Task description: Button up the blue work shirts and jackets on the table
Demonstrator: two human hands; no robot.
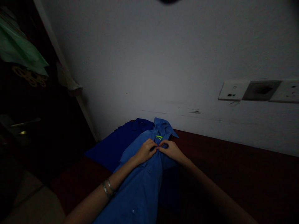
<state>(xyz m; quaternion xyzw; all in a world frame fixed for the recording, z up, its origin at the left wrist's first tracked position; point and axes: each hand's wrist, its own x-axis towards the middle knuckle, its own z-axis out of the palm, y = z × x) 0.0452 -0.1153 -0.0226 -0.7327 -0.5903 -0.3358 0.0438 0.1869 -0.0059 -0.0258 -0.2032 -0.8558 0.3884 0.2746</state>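
While the medium-blue cloth shirt with pale round buttons [142, 189] lies lengthwise over the dark reddish-brown tabletop [221, 158], its upper part overlapping a deep royal-blue garment [116, 141], both hands work at its front opening. The left hand [146, 151], its wrist ringed by silvery metal bracelets [107, 188], pinches the cloth between thumb and fingers; the right hand [171, 151] pinches from the opposite side, so the fingertips meet just below the yellow-green label [159, 137] inside the collar [161, 123]. Whether a button sits between them is too dark and small to tell. Handling the opening well, I judge, calls for small fingertip movements, both front edges kept level and the cloth slack rather than pulled sideways. Resting the wrists lightly would probably steady the pinch, and better light would help.
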